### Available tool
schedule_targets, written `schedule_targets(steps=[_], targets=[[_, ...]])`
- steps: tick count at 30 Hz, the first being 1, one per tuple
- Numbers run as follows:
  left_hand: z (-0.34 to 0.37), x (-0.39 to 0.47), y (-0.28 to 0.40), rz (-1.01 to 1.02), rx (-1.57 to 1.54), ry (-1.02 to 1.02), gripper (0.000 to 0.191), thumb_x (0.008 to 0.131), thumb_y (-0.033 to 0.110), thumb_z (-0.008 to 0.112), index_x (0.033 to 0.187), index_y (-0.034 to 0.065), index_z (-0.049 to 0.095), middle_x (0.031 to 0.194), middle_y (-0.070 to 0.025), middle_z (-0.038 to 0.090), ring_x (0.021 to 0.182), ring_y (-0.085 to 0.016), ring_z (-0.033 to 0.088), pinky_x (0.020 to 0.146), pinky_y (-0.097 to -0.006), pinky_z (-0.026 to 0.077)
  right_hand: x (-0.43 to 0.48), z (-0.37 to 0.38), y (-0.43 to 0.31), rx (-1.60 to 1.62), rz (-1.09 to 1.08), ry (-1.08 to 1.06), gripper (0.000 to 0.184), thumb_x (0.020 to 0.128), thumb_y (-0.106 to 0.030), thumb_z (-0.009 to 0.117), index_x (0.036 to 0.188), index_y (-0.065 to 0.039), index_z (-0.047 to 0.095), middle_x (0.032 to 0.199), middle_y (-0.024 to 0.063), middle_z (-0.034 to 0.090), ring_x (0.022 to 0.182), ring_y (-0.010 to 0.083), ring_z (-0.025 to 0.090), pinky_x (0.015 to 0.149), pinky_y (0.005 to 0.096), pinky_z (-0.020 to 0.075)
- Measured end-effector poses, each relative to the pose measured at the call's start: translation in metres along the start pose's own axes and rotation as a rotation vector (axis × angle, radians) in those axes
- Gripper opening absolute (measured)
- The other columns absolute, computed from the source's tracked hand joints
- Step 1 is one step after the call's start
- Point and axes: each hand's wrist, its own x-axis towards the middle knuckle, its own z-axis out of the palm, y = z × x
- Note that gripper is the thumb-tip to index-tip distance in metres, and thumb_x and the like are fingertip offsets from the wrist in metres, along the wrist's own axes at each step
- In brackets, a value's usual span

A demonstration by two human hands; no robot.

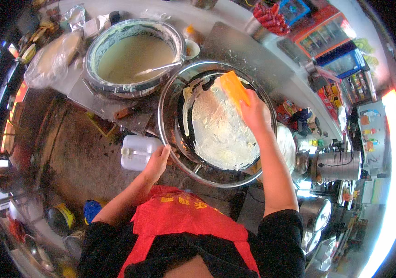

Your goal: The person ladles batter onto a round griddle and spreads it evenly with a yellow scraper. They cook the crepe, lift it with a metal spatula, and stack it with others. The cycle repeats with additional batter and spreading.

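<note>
My right hand (256, 113) grips an orange scraper (234, 88), its edge on the pale batter (222, 128) spread over a dark round griddle (185, 114). A metal ring (161, 118) surrounds the griddle. At the ring's lower left, my left hand (157, 162) has its thumb on the rim; whether its fingers close round the metal I cannot tell. Behind and to the left stands a large pot (90, 64) of creamy batter (135, 57), with a metal-handled utensil (159, 68) resting in it.
A white plastic jug (138, 153) is left of the ring. Farther left, a plastic bag (50, 60) lies on the counter. A small bowl (192, 49) stands behind the griddle. Packaged red sausages (271, 21) are at the back right. A tall metal pot (338, 165) stands at the right.
</note>
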Motion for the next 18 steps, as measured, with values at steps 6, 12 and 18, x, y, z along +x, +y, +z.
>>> schedule_targets(steps=[6,12,18], targets=[[-0.006,-0.005,0.0,-0.077,0.187,-0.123,0.036,0.099,0.038,0.044,0.103,0.0041,0.056,0.084,-0.0036,0.056,0.075,-0.015,0.056,0.072,-0.0291,0.048,-0.007,0.071,0.021,-0.316,-0.296,0.154,0.038,0.082,-0.01,0.056,0.12,-0.008,0.051,0.088,0.0144,0.062,0.082,0.0316,0.059,0.068,0.0451,0.0472],[0.003,-0.006,-0.007,-0.07,0.021,-0.068,0.036,0.099,0.038,0.044,0.1,0.003,0.055,0.08,-0.0026,0.054,0.072,-0.014,0.054,0.064,-0.029,0.046,-0.059,0.091,-0.003,-0.351,-0.517,0.136,0.048,0.083,-0.009,0.052,0.13,-0.005,0.046,0.122,0.015,0.056,0.105,0.03,0.053,0.086,0.045,0.0432],[-0.001,-0.004,-0.004,-0.03,0.081,-0.092,0.038,0.099,0.038,0.043,0.098,0.002,0.055,0.078,-0.0036,0.054,0.07,-0.015,0.053,0.062,-0.0301,0.045,-0.046,0.084,0.004,-0.319,-0.504,0.253,0.049,0.082,-0.005,0.051,0.131,-0.002,0.045,0.124,0.015,0.056,0.105,0.0305,0.053,0.087,0.0449,0.0433]])
